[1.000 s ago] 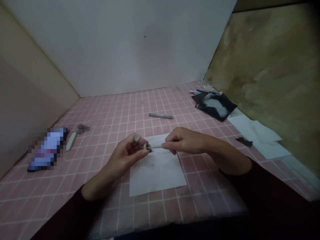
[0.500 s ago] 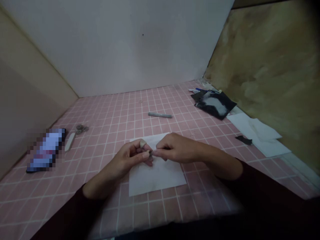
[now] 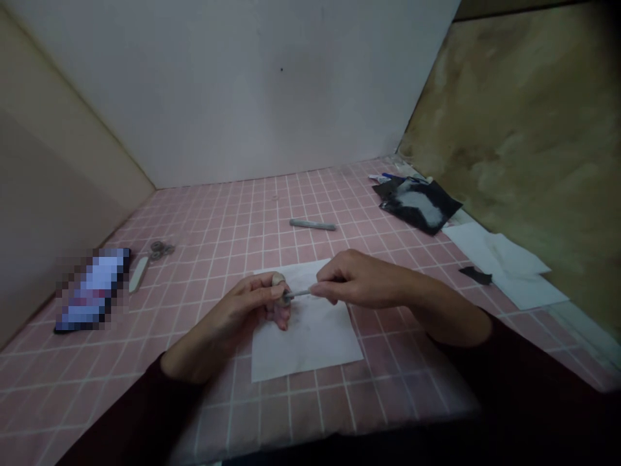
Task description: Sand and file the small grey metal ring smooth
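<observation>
Over a white paper sheet (image 3: pixel 310 349), my left hand (image 3: pixel 257 298) pinches a small dark ring-shaped piece (image 3: pixel 285 299) between thumb and fingers. One of its fingers wears a pale beige wrap (image 3: pixel 277 278). My right hand (image 3: pixel 352 278) is closed on the end of a thin grey stick (image 3: pixel 299 293). The stick's other tip meets the ring-shaped piece; whether it passes through I cannot tell. The fingers partly cover the small piece.
A grey rod (image 3: pixel 312 224) lies beyond the paper. At left are a phone (image 3: pixel 92 288), a white flat stick (image 3: pixel 138 274) and small grey ring-like pieces (image 3: pixel 160 250). At right lie a dusty black sheet (image 3: pixel 422 204), white papers (image 3: pixel 514 285) and a dark scrap (image 3: pixel 475 275).
My right hand has drawn away to the right, and the grey stick now shows between the hands. My left hand has shifted slightly left. The view has moved a little.
</observation>
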Available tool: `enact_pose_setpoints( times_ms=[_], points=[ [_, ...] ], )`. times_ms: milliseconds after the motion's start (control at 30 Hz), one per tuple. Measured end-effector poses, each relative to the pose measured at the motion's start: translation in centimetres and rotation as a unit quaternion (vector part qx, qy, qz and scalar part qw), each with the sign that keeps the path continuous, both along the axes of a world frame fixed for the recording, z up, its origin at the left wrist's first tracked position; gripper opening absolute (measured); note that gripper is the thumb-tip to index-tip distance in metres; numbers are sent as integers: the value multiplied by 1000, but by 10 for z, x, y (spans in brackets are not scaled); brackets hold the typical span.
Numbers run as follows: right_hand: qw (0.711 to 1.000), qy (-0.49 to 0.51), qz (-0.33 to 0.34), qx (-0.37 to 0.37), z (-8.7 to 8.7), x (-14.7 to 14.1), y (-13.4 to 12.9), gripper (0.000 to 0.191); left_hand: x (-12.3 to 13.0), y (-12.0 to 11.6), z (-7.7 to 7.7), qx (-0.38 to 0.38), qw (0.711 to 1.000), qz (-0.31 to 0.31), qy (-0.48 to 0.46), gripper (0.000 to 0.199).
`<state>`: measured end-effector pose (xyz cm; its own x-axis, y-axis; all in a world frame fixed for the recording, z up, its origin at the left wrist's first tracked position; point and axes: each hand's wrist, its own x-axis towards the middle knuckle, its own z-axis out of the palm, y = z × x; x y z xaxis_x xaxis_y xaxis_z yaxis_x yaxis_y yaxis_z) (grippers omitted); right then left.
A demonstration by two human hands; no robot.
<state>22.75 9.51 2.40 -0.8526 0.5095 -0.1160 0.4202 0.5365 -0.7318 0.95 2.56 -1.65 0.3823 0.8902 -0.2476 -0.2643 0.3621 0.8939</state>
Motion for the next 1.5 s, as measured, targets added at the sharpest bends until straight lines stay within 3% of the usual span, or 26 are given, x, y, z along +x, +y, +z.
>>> enact_pose_setpoints(
  times_ms=[500,933,1100,1300,1500],
  points=[
    [998,6,40,-43,-3,4,5,36,1,-3,5,21,999,-23,14,17],
    [999,-10,27,-46,-2,6,8,38,0,-3,6,52,997,-5,54,21],
    [997,1,32,-75,-5,2,4,35,2,-3,3,51,997,-25,57,20],
    [997,-17,15,-74,-4,4,9,39,2,-3,5,75,995,21,57,19],
    [996,-29,12,-80,-5,6,11,39,1,-3,3,104,992,26,69,18]
  ],
)
